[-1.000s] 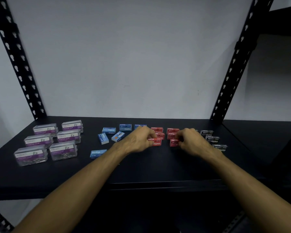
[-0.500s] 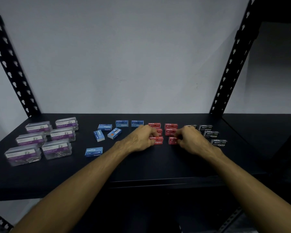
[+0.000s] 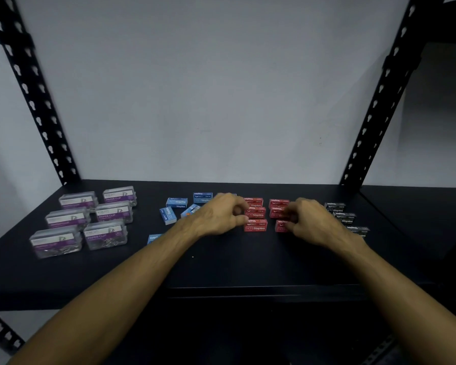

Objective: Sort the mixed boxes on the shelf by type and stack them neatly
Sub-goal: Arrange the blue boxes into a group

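Left hand: the left hand (image 3: 219, 214) hovers with fingers curled at the left edge of the small red cardboard staple boxes (image 3: 255, 224); whether it pinches one I cannot tell.
Right hand: the right hand (image 3: 307, 219) pinches a red box (image 3: 281, 225) in the right column.
Other groups: clear plastic paper-clip boxes with purple labels (image 3: 106, 234) far left, loose blue cardboard staple boxes (image 3: 177, 202) beside them, black staple boxes (image 3: 344, 217) far right, all on the black metal shelf (image 3: 221, 270).
Doing it well: likely squaring the reds; nudge edges flush and keep labels facing one way.
Change: against a second ago, both hands have stayed at the reds, barely shifted; groups unchanged.
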The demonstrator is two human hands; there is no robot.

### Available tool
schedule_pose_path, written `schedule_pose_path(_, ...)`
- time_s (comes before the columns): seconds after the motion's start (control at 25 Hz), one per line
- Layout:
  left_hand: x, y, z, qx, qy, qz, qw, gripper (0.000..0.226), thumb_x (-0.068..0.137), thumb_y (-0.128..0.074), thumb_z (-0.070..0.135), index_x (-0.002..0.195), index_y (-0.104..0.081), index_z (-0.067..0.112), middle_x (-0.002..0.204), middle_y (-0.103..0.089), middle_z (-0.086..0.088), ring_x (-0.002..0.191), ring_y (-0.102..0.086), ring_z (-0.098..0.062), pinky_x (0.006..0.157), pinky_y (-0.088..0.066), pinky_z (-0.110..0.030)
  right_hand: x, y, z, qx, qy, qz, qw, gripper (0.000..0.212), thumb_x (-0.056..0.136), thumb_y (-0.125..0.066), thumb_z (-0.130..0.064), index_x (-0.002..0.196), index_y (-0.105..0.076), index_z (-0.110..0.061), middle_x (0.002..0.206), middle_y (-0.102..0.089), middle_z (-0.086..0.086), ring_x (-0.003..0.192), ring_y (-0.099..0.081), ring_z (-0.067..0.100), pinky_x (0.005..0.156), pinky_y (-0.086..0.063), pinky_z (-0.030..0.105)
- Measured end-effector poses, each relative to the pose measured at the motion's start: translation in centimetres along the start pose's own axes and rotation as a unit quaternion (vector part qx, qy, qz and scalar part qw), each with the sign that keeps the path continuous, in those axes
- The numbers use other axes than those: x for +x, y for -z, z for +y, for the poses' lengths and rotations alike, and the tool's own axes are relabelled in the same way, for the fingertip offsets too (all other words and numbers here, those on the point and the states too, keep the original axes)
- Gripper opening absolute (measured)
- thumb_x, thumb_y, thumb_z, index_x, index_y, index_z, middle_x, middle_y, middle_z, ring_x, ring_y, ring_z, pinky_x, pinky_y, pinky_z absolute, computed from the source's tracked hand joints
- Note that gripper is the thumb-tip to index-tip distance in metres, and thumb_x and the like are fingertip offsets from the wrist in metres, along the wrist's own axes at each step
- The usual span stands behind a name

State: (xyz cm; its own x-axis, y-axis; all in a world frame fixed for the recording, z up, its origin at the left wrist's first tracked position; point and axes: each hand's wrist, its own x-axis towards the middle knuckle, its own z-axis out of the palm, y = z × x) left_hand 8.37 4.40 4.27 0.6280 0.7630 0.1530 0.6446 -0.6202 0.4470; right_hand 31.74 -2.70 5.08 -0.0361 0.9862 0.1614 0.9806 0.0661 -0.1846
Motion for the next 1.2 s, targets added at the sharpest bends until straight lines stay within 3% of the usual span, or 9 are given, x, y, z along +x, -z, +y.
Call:
schedule_pose_path(0.16, -1.7, 3.7, -3.2, -0.009, 0.041, 0.044, 0.998, 0.031, 0.093, -0.063, 0.032, 0.121, -0.067, 0.019, 0.112, -0.070, 0.003, 0.096, -0.063, -0.007, 0.089, -0.051, -0.027, 0.7, 0.3, -1.6, -0.010, 0.027, 0.045, 0.999, 0.027, 0.090, -0.064, -0.031, 0.113, -0.067, -0.018, 0.100, -0.053, -0.005, 0.089, -0.053, 0.014, 0.075, -0.040, 0.025)
schedule_pose_path(0.4, -3.3, 7.5, -9.8, -0.012, 0.145, 0.080, 0.986, 0.028, 0.092, -0.068, 0.020, 0.119, -0.068, 0.013, 0.117, -0.070, -0.001, 0.100, -0.063, -0.010, 0.088, -0.046, -0.022, 2.7, -1.1, -8.6, 0.050, 0.135, 0.055, 0.988, 0.024, 0.094, -0.059, -0.027, 0.115, -0.067, -0.019, 0.108, -0.057, -0.002, 0.103, -0.056, 0.017, 0.086, -0.047, 0.031)
schedule_pose_path(0.56, -3.4, 7.5, -12.4, 0.019, 0.183, 0.043, 0.982, 0.032, 0.090, -0.070, 0.022, 0.121, -0.067, 0.017, 0.119, -0.069, 0.000, 0.101, -0.062, -0.010, 0.089, -0.048, -0.024, 4.7, -3.7, -13.1, 0.063, 0.187, 0.021, 0.980, 0.030, 0.094, -0.056, -0.020, 0.123, -0.064, -0.017, 0.119, -0.057, 0.002, 0.112, -0.053, 0.020, 0.092, -0.047, 0.034)
schedule_pose_path(0.76, -2.6, 6.7, -13.5, 0.059, 0.169, 0.017, 0.984, 0.039, 0.091, -0.068, 0.023, 0.129, -0.062, 0.015, 0.130, -0.063, 0.000, 0.115, -0.058, -0.013, 0.093, -0.042, -0.022, 7.3, -6.0, -15.8, 0.039, 0.224, -0.036, 0.973, 0.050, 0.087, -0.052, -0.003, 0.136, -0.056, -0.014, 0.134, -0.054, 0.004, 0.125, -0.045, 0.023, 0.102, -0.042, 0.036)
schedule_pose_path(0.92, -1.8, 6.3, -14.1, 0.091, 0.168, 0.006, 0.982, 0.042, 0.092, -0.067, 0.025, 0.131, -0.059, 0.014, 0.134, -0.059, -0.001, 0.120, -0.056, -0.016, 0.096, -0.041, -0.025, 8.5, -6.8, -16.3, 0.013, 0.226, -0.064, 0.972, 0.057, 0.087, -0.052, -0.004, 0.143, -0.049, -0.015, 0.145, -0.048, 0.002, 0.128, -0.040, 0.023, 0.107, -0.037, 0.037)
schedule_pose_path(1.04, -1.4, 6.1, -14.5, 0.105, 0.171, -0.004, 0.980, 0.039, 0.092, -0.066, 0.027, 0.129, -0.061, 0.014, 0.132, -0.060, -0.002, 0.117, -0.057, -0.017, 0.093, -0.041, -0.026, 9.0, -7.0, -16.2, 0.011, 0.226, -0.072, 0.971, 0.055, 0.088, -0.051, -0.005, 0.142, -0.050, -0.015, 0.144, -0.049, 0.002, 0.128, -0.040, 0.022, 0.107, -0.038, 0.038)
schedule_pose_path(1.2, -1.2, 6.2, -14.7, 0.096, 0.175, -0.019, 0.980, 0.027, 0.091, -0.067, 0.028, 0.116, -0.066, 0.018, 0.119, -0.064, 0.001, 0.094, -0.056, -0.010, 0.080, -0.043, -0.026, 9.3, -7.0, -15.9, 0.004, 0.228, -0.067, 0.971, 0.046, 0.090, -0.052, -0.011, 0.136, -0.056, -0.016, 0.134, -0.055, 0.002, 0.121, -0.043, 0.022, 0.100, -0.042, 0.036)
